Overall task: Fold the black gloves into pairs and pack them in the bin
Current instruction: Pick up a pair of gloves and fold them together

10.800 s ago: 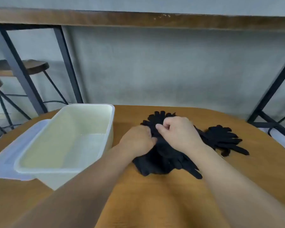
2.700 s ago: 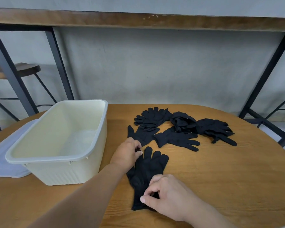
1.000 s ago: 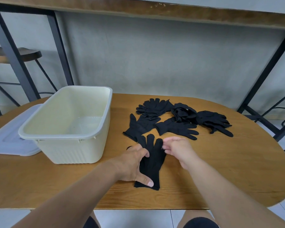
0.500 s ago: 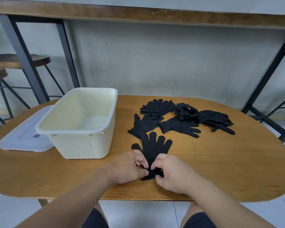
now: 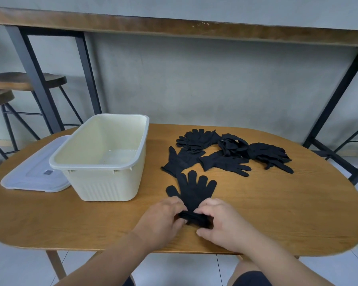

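A stacked pair of black gloves (image 5: 194,190) lies flat near the table's front edge, fingers pointing away from me. Its cuff end is rolled up into a small bundle. My left hand (image 5: 163,218) and my right hand (image 5: 219,221) both pinch that rolled cuff, one on each side. Several more loose black gloves (image 5: 225,155) lie spread behind it toward the far edge. The cream plastic bin (image 5: 103,166) stands to the left with nothing visible inside.
A translucent white lid (image 5: 33,174) lies flat left of the bin. The oval wooden table (image 5: 298,203) ends just in front of my hands. Stools (image 5: 27,81) and black metal frame legs (image 5: 335,96) stand beyond the table by the grey wall.
Since half a second ago both hands have begun rolling the cuff of the stacked gloves away from me. Earlier the gloves were pulled from the pile and laid one on the other.
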`<action>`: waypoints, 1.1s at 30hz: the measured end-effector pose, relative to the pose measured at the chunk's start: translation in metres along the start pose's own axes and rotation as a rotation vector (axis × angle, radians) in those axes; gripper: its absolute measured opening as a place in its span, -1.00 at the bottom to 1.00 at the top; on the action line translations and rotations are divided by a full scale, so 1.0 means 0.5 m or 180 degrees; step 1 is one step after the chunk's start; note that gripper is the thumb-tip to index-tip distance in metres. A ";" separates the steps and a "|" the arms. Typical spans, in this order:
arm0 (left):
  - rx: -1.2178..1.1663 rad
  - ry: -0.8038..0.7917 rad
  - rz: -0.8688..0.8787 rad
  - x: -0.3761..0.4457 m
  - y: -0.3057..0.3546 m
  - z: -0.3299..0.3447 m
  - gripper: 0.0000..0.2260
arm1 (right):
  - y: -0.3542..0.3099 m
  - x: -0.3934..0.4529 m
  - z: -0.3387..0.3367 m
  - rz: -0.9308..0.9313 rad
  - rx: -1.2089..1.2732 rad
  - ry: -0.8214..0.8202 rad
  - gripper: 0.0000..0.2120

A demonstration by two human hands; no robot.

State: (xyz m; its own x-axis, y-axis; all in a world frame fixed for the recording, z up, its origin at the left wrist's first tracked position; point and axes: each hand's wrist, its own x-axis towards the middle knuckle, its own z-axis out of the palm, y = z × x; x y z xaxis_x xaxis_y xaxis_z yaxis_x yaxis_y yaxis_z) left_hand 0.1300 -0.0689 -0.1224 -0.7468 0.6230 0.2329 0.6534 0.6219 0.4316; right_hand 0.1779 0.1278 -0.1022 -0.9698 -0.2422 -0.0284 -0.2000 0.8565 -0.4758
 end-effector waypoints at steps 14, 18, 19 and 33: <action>-0.0501 -0.0011 -0.1057 0.049 0.001 0.000 -0.81 | 0.003 0.051 -0.005 0.0969 0.1045 0.0313 -0.89; -0.0515 -0.0067 -0.1402 0.077 0.001 0.011 -0.84 | 0.003 0.067 0.003 0.1156 0.0993 0.0569 -0.88; -0.0500 -0.0083 -0.1447 0.081 0.002 0.013 -0.84 | 0.004 0.070 0.005 0.1178 0.0967 0.0609 -0.87; -0.0377 0.0149 -0.1983 0.129 -0.003 0.009 -0.71 | 0.007 0.067 0.015 0.0957 -0.0202 0.0932 -0.68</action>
State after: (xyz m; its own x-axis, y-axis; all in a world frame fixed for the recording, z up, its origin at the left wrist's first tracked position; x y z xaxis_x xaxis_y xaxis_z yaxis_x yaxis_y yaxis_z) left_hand 0.0814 -0.0277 -0.1118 -0.9888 0.1381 -0.0565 0.0783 0.8026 0.5913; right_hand 0.1457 0.1194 -0.1116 -0.9831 0.1546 0.0976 0.0986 0.8979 -0.4290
